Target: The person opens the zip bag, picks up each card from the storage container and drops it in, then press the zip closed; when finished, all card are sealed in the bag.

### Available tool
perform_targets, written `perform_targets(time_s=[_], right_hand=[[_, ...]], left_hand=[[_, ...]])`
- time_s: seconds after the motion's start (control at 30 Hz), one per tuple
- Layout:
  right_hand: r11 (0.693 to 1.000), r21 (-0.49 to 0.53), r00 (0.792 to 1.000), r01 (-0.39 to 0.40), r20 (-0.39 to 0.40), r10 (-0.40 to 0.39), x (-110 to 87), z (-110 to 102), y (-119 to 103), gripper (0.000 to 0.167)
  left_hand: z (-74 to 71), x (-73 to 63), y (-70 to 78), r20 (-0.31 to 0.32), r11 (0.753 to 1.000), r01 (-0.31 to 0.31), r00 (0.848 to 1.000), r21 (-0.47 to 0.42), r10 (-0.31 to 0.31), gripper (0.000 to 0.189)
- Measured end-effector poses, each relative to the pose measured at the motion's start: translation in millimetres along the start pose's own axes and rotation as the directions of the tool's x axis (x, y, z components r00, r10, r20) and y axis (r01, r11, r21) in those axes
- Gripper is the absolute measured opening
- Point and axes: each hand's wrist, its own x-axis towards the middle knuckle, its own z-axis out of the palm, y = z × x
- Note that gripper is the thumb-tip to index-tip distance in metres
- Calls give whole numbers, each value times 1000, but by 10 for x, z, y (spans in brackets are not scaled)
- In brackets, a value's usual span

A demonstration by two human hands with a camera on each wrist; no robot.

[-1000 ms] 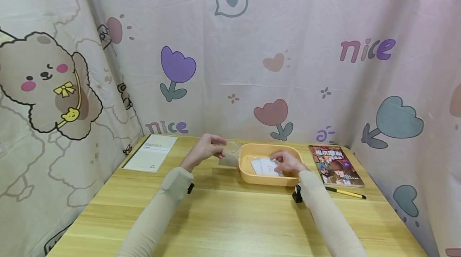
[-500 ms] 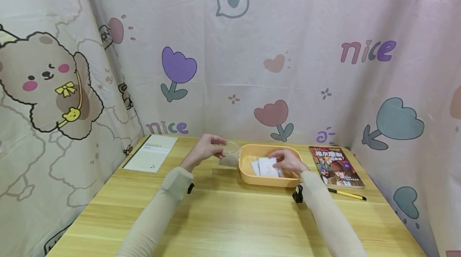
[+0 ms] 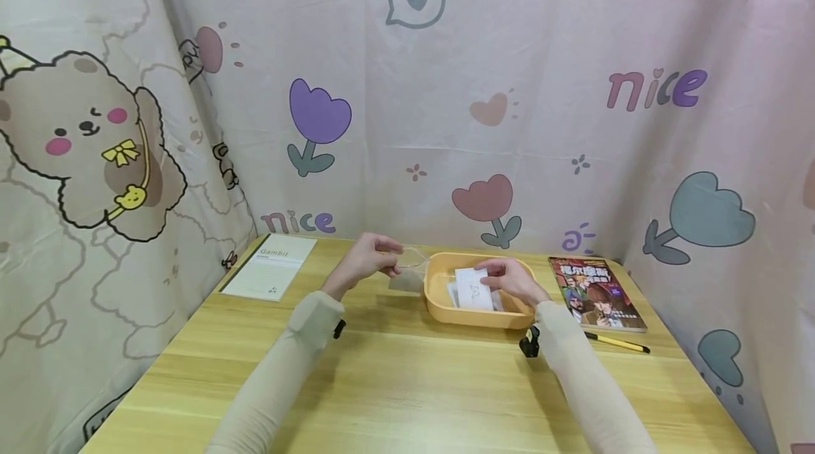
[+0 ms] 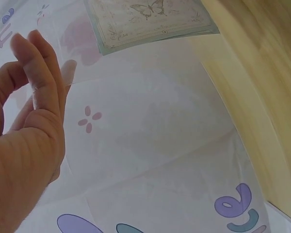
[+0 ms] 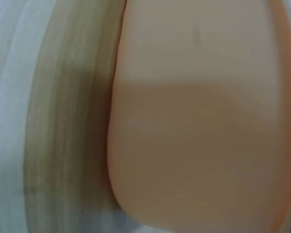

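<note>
My left hand (image 3: 368, 256) pinches the edge of a clear plastic bag (image 3: 415, 257), thumb against fingers, left of the tray. Inside or behind the clear film, butterfly-printed paper sheets (image 4: 150, 19) with a greenish border show in the left wrist view. Over a yellow-orange plastic tray (image 3: 477, 317), my right hand (image 3: 514, 280) pinches a small white card (image 3: 473, 290) with a faint drawing, standing tilted up. More white pieces lie behind and beside this card in the tray. The right wrist view shows the tray's wall (image 5: 199, 145) but not the hand.
A "Gambit" notebook (image 3: 270, 267) lies at the table's back left. On the right are a colourful comic-style book (image 3: 598, 294) and a yellow-and-black pen (image 3: 620, 344). A printed curtain (image 3: 407, 100) hangs behind the wooden table (image 3: 407, 390).
My right hand has raised the white card from lying in the tray to a more upright tilt. My left hand keeps its hold on the bag, nearly still. The head view has shifted slightly.
</note>
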Motion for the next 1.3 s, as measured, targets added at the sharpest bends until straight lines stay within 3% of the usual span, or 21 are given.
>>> perform_targets(time_s=[0.2, 0.4, 0.53, 0.73, 0.97, 1.3], right_hand=[[995, 96, 999, 39, -12, -38, -26, 1, -69, 36], [989, 104, 993, 109, -49, -105, -86, 56, -289, 32], [978, 127, 984, 165, -82, -155, -24, 93, -231, 31], [952, 160, 964, 261, -92, -249, -14, 146, -346, 41], [947, 194, 965, 256, -108, -238, 12, 203, -450, 38], [911, 301, 955, 281, -185, -234, 31, 215, -585, 38]], left_hand=[[-10, 4, 12, 14, 1000, -5, 1000, 1, 5, 32], [-24, -16, 6, 23, 1000, 1, 1000, -3, -1, 34], [-35, -18, -4, 21, 1000, 2, 1000, 3, -2, 35], [-39, -8, 15, 17, 1000, 2, 1000, 6, -2, 33], [-34, -21, 6, 29, 1000, -1, 1000, -5, 1, 34], [-29, -18, 6, 28, 1000, -25, 999, -16, 25, 35]])
